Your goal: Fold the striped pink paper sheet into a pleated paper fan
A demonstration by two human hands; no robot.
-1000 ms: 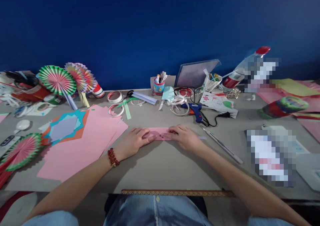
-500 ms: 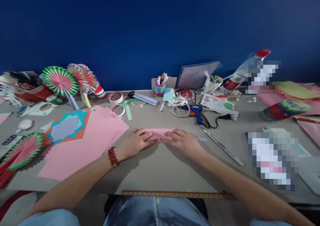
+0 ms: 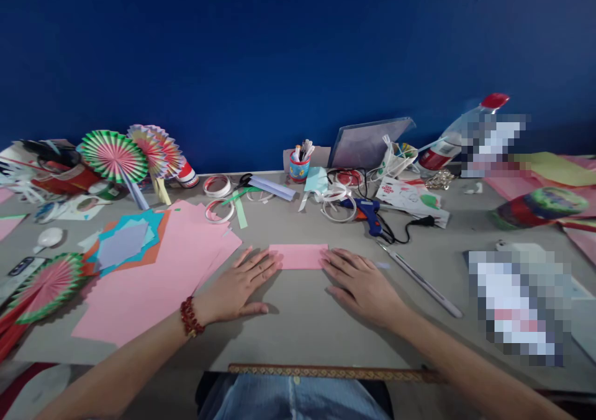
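A folded strip of pink paper (image 3: 300, 257) lies flat on the table between my hands. My left hand (image 3: 246, 281) is open, its fingertips pressing on the strip's left end and its thumb stretched out on the tabletop. On the strip's right end rest the fingertips of my right hand (image 3: 361, 283), also open and spread flat, palm down. Close beyond my right hand are a utility knife (image 3: 421, 280) and a blue glue gun (image 3: 370, 214) with a black cord. To the left of my left hand lie large pink paper sheets (image 3: 153, 290).
Paper fans (image 3: 114, 157) stand at the back left beside a glue bottle (image 3: 187, 175). Tape rolls (image 3: 218, 209), scissors (image 3: 244, 181) and a pen cup (image 3: 299, 165) line the back. A plastic bottle (image 3: 440, 154) leans at right. A wooden edge strip (image 3: 326, 372) runs along the front.
Both hands have moved outward from the middle of the pink strip to its ends. Their fingers, earlier bent over the paper, are now spread flat, uncovering the strip's middle.
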